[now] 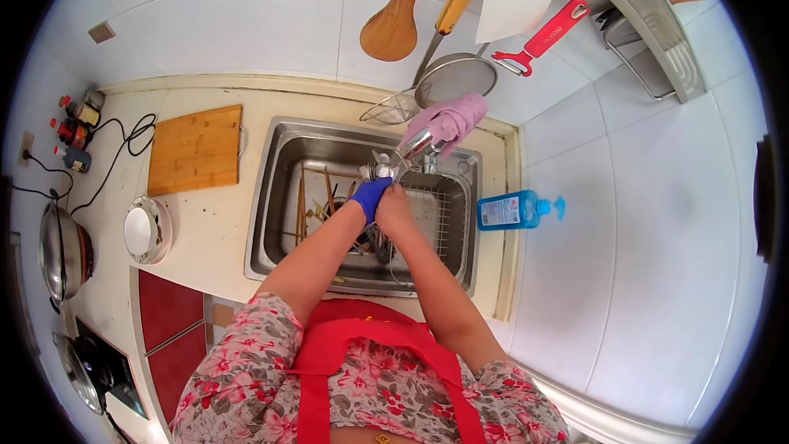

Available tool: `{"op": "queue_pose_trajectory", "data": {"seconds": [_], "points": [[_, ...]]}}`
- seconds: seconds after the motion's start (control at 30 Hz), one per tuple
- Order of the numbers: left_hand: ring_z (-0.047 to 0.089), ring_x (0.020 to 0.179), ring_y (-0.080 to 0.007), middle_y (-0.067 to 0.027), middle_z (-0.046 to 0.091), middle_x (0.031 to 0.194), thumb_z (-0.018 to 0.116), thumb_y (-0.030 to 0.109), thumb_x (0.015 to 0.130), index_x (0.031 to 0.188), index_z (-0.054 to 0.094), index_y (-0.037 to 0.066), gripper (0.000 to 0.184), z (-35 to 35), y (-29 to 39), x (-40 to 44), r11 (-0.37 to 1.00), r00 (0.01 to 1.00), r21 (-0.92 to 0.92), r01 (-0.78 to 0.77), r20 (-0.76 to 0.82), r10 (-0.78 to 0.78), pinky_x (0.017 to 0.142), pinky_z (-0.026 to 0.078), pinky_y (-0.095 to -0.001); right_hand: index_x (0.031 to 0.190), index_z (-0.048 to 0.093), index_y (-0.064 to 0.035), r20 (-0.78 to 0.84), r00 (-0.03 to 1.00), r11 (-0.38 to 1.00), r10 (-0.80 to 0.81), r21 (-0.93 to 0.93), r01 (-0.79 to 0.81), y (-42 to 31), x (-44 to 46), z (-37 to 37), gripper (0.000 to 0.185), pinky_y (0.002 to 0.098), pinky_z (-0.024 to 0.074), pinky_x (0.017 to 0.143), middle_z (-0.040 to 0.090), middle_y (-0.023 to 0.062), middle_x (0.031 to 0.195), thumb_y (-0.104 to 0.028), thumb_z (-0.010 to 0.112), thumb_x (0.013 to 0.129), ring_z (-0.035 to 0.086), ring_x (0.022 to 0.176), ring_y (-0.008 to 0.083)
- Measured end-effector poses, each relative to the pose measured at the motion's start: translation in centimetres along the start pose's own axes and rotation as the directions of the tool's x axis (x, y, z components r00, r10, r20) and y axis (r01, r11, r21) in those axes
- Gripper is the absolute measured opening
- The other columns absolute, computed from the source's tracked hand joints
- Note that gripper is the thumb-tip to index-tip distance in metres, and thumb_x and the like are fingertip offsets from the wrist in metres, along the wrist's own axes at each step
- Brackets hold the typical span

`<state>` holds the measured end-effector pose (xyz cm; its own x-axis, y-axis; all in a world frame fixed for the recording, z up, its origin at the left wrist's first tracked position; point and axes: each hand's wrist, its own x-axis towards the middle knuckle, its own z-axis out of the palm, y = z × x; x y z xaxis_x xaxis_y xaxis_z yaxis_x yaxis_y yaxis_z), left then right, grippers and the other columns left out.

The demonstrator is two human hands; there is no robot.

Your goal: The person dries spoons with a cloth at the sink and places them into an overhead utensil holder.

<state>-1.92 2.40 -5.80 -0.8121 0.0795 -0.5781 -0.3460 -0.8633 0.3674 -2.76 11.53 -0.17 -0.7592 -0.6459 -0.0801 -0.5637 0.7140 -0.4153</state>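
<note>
Over the sink point(283, 136), my left hand point(370, 197), in a blue rubber glove, is closed round a small bunch of metal spoons point(380, 168) whose bowls point up. They are right under the metal faucet point(417, 145), which has a pink cloth point(452, 122) wrapped over it. My bare right hand point(394, 209) presses against the left one, its fingers curled at the lower part of the bunch. What exactly the right fingers grip is hidden. Below both hands, wooden chopsticks point(301, 197) and other utensils lie in the basin, partly covered by my arms.
A wire rack point(431, 218) lines the basin's right side. Right of the sink is a blue soap bottle point(503, 211). To the left are a cutting board point(196, 150) and stacked bowls point(144, 230). A wooden spatula point(389, 33), strainer point(457, 80) and red peeler point(546, 33) hang above.
</note>
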Motion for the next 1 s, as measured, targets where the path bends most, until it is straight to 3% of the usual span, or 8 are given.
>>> {"op": "queue_pose_trajectory", "data": {"seconds": [0.2, 0.4, 0.47, 0.57, 0.8, 0.87, 0.93, 1.0], "points": [[0.055, 0.084, -0.0209, -0.0108, 0.059, 0.091, 0.042, 0.025, 0.086, 0.092, 0.054, 0.007, 0.023, 0.2, 0.3, -1.6, 0.998, 0.987, -0.031, 0.063, 0.148, -0.058, 0.076, 0.041, -0.0308, 0.097, 0.056, 0.0020, 0.030, 0.999, 0.976, 0.026, -0.215, -0.019, -2.0, -1.2, -2.5, 0.029, 0.0423, 0.0333, 0.087, 0.052, 0.0152, 0.102, -0.012, 0.038, 0.079, 0.047, 0.099, 0.0273], [0.054, 0.091, -0.0224, -0.0135, 0.058, 0.096, 0.036, 0.023, 0.088, 0.094, 0.053, 0.007, 0.024, 2.0, 1.7, -4.1, 0.913, 0.993, 0.406, -0.032, 0.113, -0.015, 0.082, 0.041, -0.0336, 0.094, 0.059, -0.0004, 0.131, 0.991, 0.959, 0.019, -0.281, 0.018, -2.5, -1.4, -3.7, 0.029, 0.0454, 0.0322, 0.086, 0.053, 0.0106, 0.103, -0.018, 0.041, 0.080, 0.049, 0.097, 0.0258], [0.055, 0.086, -0.0212, -0.0099, 0.060, 0.094, 0.042, 0.023, 0.087, 0.095, 0.055, 0.007, 0.022, 0.6, 1.1, -2.1, 0.986, 0.985, -0.022, 0.163, 0.068, -0.162, 0.078, 0.042, -0.0310, 0.092, 0.059, 0.0003, 0.038, 0.999, 0.971, -0.034, -0.235, 0.042, -1.8, -1.4, -3.0, 0.029, 0.0442, 0.0336, 0.085, 0.053, 0.0122, 0.104, -0.020, 0.042, 0.080, 0.050, 0.096, 0.0259], [0.055, 0.087, -0.0223, -0.0119, 0.060, 0.094, 0.042, 0.022, 0.086, 0.094, 0.055, 0.007, 0.021, 1.3, 1.3, -1.8, 0.988, 0.989, -0.073, 0.140, -0.040, -0.143, 0.079, 0.042, -0.0324, 0.092, 0.058, 0.0021, -0.115, 0.989, 0.983, -0.093, -0.170, 0.073, -1.1, -1.3, -2.2, 0.028, 0.0428, 0.0348, 0.085, 0.051, 0.0137, 0.108, -0.018, 0.043, 0.080, 0.051, 0.096, 0.0272], [0.055, 0.079, -0.0236, -0.0130, 0.059, 0.087, 0.048, 0.022, 0.083, 0.088, 0.056, 0.006, 0.018, -2.0, 0.4, 2.6, 0.995, 0.990, 0.003, 0.096, -0.101, -0.095, 0.073, 0.044, -0.0327, 0.088, 0.058, 0.0030, -0.081, 0.979, 0.980, -0.187, 0.055, 0.192, 0.8, -0.8, -2.6, 0.023, 0.0405, 0.0388, 0.082, 0.054, 0.0170, 0.105, -0.014, 0.044, 0.081, 0.050, 0.098, 0.0313], [0.054, 0.066, -0.0243, -0.0121, 0.056, 0.073, 0.051, 0.019, 0.081, 0.080, 0.055, 0.006, 0.013, -2.3, 0.4, 2.5, 0.998, 0.953, 0.007, -0.061, -0.295, 0.060, 0.062, 0.045, -0.0346, 0.085, 0.060, 0.0011, -0.197, 0.974, 0.943, -0.116, 0.285, 0.170, 2.3, -0.7, -2.9, 0.024, 0.0382, 0.0420, 0.080, 0.057, 0.0173, 0.096, -0.016, 0.043, 0.082, 0.053, 0.091, 0.0337], [0.052, 0.059, -0.0241, -0.0111, 0.054, 0.067, 0.052, 0.017, 0.080, 0.077, 0.054, 0.006, 0.012, -2.3, 0.9, 1.8, 0.999, 0.945, 0.044, -0.030, -0.323, 0.043, 0.056, 0.044, -0.0353, 0.079, 0.061, -0.0008, -0.109, 0.983, 0.968, 0.147, 0.219, -0.120, 3.3, -0.6, -5.8, 0.025, 0.0402, 0.0425, 0.077, 0.059, 0.0171, 0.089, -0.019, 0.043, 0.083, 0.054, 0.087, 0.0338], [0.047, 0.046, -0.0232, -0.0088, 0.050, 0.056, 0.053, 0.014, 0.079, 0.070, 0.050, 0.006, 0.012, -1.6, 1.4, 0.3, 0.999, 0.930, 0.048, 0.007, -0.367, 0.011, 0.044, 0.041, -0.0366, 0.078, 0.061, -0.0001, -0.137, 0.971, 0.980, 0.196, 0.068, -0.188, 6.0, 0.1, -6.6, 0.027, 0.0428, 0.0431, 0.073, 0.059, 0.0177, 0.083, -0.022, 0.044, 0.082, 0.056, 0.081, 0.0347]]}}
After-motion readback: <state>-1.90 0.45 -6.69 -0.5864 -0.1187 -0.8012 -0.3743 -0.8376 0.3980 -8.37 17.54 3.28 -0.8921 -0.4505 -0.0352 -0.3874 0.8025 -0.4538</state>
